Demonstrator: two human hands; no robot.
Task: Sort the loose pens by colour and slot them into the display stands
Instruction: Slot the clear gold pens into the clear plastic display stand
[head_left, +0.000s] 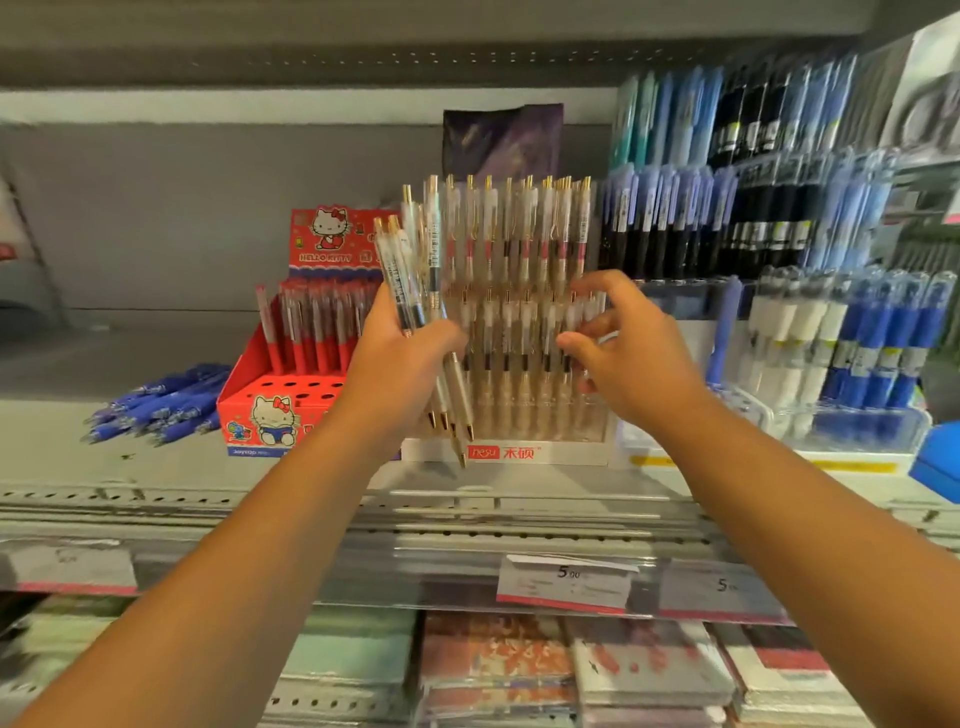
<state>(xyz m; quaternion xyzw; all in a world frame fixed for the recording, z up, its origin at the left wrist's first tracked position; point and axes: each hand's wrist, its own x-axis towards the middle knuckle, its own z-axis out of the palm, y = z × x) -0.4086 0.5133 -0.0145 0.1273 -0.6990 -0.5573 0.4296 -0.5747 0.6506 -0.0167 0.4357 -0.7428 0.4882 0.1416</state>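
- On the shelf (78, 467), right in the middle, stands a clear stand (524, 415) full of see-through pens with gold tops (519, 249), all upright in rows.
- A bunch of loose clear pens (415, 270) is up in front of the left side of that stand, a bit tilted, with the gold tips pointing down.
- The left hand (400, 364) grips this bunch, with its fingers wrapped tight around the middle of the pens.
- The right hand (623, 353) is at the right side of the stand, with its fingers bent and its thumb close to the pens there. I cannot tell if it holds one.
- A red cat box (249, 400) sits just beside the stand on the left, with red pens at the back and bare holes at the front.
- A pile of blue pens (161, 402) lies flat on the shelf, left of the red box.
- Blue and white pens (857, 353) stand in clear trays on the right.
- A price tag (563, 582) hangs on the front edge of the shelf, and notebooks (498, 660) lie below it.
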